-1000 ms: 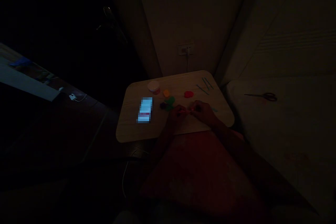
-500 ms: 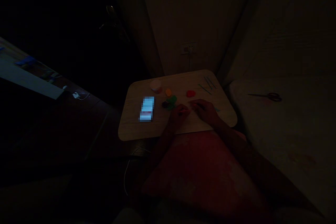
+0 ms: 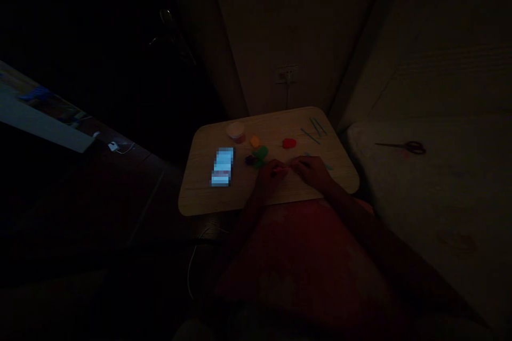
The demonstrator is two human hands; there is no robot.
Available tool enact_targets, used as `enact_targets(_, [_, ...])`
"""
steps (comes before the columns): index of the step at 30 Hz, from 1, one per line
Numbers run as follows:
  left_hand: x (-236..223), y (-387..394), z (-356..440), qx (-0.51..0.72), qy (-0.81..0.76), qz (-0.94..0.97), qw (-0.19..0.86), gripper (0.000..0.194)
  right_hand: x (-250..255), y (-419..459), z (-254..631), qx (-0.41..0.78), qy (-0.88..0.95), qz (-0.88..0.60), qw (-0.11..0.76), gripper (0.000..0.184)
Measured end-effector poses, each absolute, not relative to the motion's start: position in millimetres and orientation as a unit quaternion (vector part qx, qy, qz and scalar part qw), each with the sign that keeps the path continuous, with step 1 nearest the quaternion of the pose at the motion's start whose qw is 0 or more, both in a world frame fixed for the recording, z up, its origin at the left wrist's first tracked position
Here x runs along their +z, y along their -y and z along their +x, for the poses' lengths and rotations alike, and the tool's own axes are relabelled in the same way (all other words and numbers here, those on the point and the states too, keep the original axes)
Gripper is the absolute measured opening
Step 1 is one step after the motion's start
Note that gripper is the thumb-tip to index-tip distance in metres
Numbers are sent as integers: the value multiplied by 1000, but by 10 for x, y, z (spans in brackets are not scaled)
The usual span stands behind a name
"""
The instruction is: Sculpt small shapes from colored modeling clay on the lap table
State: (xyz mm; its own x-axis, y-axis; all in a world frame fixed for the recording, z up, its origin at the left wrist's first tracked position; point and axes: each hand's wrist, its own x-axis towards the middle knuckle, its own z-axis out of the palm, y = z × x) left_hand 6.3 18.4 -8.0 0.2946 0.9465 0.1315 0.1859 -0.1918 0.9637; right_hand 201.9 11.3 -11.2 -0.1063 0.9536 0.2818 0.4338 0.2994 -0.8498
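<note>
In dim light my left hand (image 3: 270, 173) is closed around a small pinkish-red piece (image 3: 281, 169) that looks like modelling clay. The fingers of my right hand (image 3: 310, 168) are pinched together right beside it; what they hold, if anything, I cannot make out. Beyond my hands lies a red lump (image 3: 289, 143). To the left sit a green lump (image 3: 261, 153), a dark purple lump (image 3: 250, 160) and an orange lump (image 3: 255, 141), all clay-like.
A lit phone (image 3: 223, 167) lies on the small wooden table (image 3: 196, 200). Behind it stands a round tub (image 3: 236, 131). Several thin blue-green sticks (image 3: 316, 128) lie at the back right. Scissors (image 3: 414, 147) rest on a pale surface off to the right.
My right hand has come in toward my left, so its fingertips now meet the left fingers at the pinkish piece. The view has shifted slightly.
</note>
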Motion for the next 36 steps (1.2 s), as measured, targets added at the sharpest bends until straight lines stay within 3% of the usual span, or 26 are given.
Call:
enact_targets(11, [-74, -185, 68, 408, -427, 655, 471, 21, -140, -130, 2027, 266, 687, -495, 460, 30])
enact_targets(20, [-65, -179, 64, 412, -427, 657, 464, 24, -105, -107, 2009, 303, 663, -518, 449, 19])
enact_targets(36, [-84, -182, 65, 415, -421, 655, 471, 22, -125, -129, 2017, 287, 680, -492, 461, 29])
